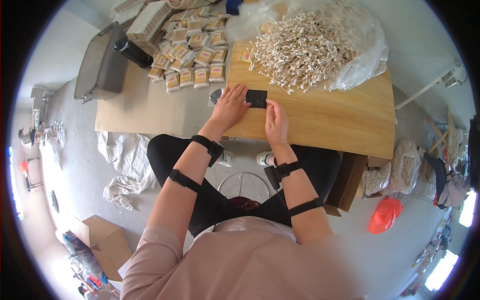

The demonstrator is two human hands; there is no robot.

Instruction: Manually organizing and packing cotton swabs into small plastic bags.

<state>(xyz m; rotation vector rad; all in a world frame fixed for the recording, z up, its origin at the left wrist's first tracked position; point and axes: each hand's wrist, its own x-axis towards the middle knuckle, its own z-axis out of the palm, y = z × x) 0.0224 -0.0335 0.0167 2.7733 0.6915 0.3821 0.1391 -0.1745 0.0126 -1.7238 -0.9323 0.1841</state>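
A flat, black rectangular piece (pixel 257 99) lies near the front left of the wooden board (pixel 320 117). My left hand (pixel 231 106) rests on its left part, palm down with the fingers stretched out flat. A dark, shiny end with a bit of clear film (pixel 215 96) shows on the other side of that hand. At the piece's right edge is my right hand (pixel 276 122), its fingers curled close together with the tips by the corner. Whatever they pinch, if anything, is hidden. Beyond both hands, a large heap of loose cotton swabs (pixel 305 47) lies on a clear plastic bag (pixel 360 70).
Several small packs of swabs (pixel 201 77) are piled at the back left, beside stacked packs (pixel 149 21). A black bottle (pixel 134 54) and a grey plastic bin (pixel 102 65) stand left of them. An open cardboard box (pixel 347 182) sits under the board's right side.
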